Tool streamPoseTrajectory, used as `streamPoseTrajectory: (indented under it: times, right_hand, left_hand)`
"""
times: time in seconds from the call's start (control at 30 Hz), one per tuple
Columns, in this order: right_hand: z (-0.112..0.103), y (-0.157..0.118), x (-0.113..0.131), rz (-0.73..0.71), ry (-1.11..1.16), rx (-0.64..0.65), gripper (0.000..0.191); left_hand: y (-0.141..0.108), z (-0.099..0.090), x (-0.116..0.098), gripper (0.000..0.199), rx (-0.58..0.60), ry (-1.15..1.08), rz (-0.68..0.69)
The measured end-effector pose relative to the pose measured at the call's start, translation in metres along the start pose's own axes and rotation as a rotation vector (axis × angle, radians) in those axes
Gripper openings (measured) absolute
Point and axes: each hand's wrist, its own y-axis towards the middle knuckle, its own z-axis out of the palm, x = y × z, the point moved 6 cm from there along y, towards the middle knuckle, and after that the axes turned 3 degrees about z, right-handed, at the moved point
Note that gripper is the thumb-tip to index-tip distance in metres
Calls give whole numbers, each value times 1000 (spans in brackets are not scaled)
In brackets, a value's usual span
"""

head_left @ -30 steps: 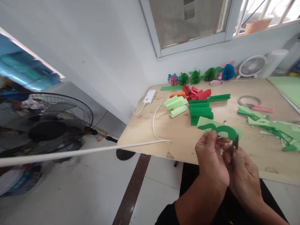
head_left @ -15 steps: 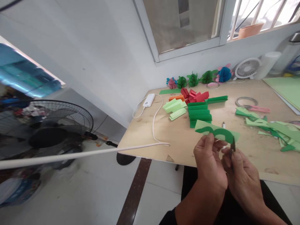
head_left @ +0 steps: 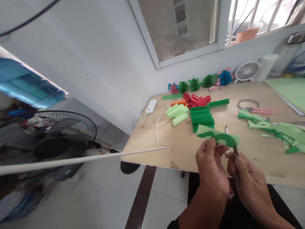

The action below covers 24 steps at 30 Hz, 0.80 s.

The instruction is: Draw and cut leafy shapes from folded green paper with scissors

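Observation:
My left hand (head_left: 212, 159) pinches layered green paper (head_left: 224, 137), a dark green curved piece lying over a light green strip. In my right hand (head_left: 245, 168) is a pair of scissors (head_left: 235, 149), its handles mostly hidden by the fingers. The blades meet the paper at its right end. Just beyond the paper lies a stack of folded dark green paper (head_left: 202, 119). A white marker (head_left: 226, 129) rests behind my hands, partly covered by them.
Light green folded strips (head_left: 177, 114) and red folded papers (head_left: 196, 100) lie farther back. Paper scraps (head_left: 278, 130) and a tape ring (head_left: 248, 104) are at right. Finished paper figures (head_left: 194, 84) line the wall beside a small fan (head_left: 247, 71). A white cable (head_left: 95, 157) crosses the left table edge.
The view has shifted slightly. The scissors have moved a little along the paper's right end, and the light green strip is angled somewhat differently. Both hands keep their holds.

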Motion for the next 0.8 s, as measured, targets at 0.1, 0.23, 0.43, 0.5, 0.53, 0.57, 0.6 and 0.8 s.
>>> streamPoseTrajectory:
  times: [0.1,0.23,0.43,0.5,0.53,0.57,0.6,0.8]
  right_hand:
    - [0,0,-3,62,40,25,40]
    - [2,-1,-5,104,49,54,41]
    - [3,-2,-5,152,62,34,45]
    - [4,-3,-4,157,57,40,45]
    - [5,-3,-4,155,60,42,45]
    - [5,-3,-4,151,65,42,45]
    - [6,-3,-4,148,69,42,46]
    - [6,-4,-1,115,68,40,48]
  left_hand:
    - [1,-1,0,32,-2,-12,-2]
    - [0,-1,0,35,-2,-27,-9]
    - [0,0,0,36,8,-14,-24]
    - [0,-1,0,36,4,-15,-25]
    - [0,-2,0,37,1,-15,-24]
    - [0,-2,0,37,1,-14,-24]
    - [0,-2,0,37,2,-13,-23]
    - [-1,-1,-1,37,8,-17,-16]
